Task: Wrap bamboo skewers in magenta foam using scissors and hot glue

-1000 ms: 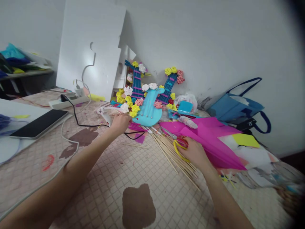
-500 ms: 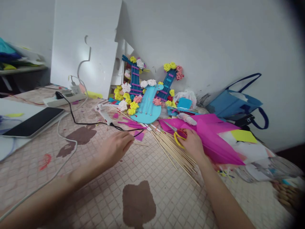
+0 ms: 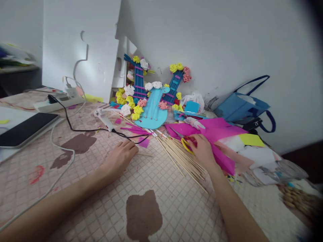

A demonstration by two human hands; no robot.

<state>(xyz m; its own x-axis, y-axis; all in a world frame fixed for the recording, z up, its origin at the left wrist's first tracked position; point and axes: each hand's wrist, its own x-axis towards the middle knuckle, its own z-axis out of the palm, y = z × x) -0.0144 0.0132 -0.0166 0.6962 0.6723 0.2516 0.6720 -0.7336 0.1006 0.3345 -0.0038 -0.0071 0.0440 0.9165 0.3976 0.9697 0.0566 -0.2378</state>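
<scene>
Red-and-yellow-handled scissors (image 3: 184, 142), right of the middle of the surface (image 3: 108, 208), gripped at the handles by the right hand (image 3: 202, 149), blades toward the far edge. Just beside the handles, a fan of wooden sticks (image 3: 181, 155), slanting toward the near right corner. Left of the fan, a short stick (image 3: 146, 155), lying at the fingertips of the left hand (image 3: 120, 157): fingers curled, palm down; whether pinching the stick or merely beside it, impossible to tell. Farther back, magenta strips (image 3: 135, 129) and a white tool (image 3: 105, 120) with a black cable (image 3: 85, 130). Near the far edge, a light-blue guitar-shaped piece (image 3: 153, 109) amid yellow, white and pink paper flowers. Toward the right edge, magenta paper (image 3: 217, 129) and a yellow sheet (image 3: 251, 139); near the far right corner, a blue bag (image 3: 239, 107). By the left edge, a dark-screened device (image 3: 29, 129); behind, a white power strip (image 3: 59, 103) and an upright white board (image 3: 78, 50).
</scene>
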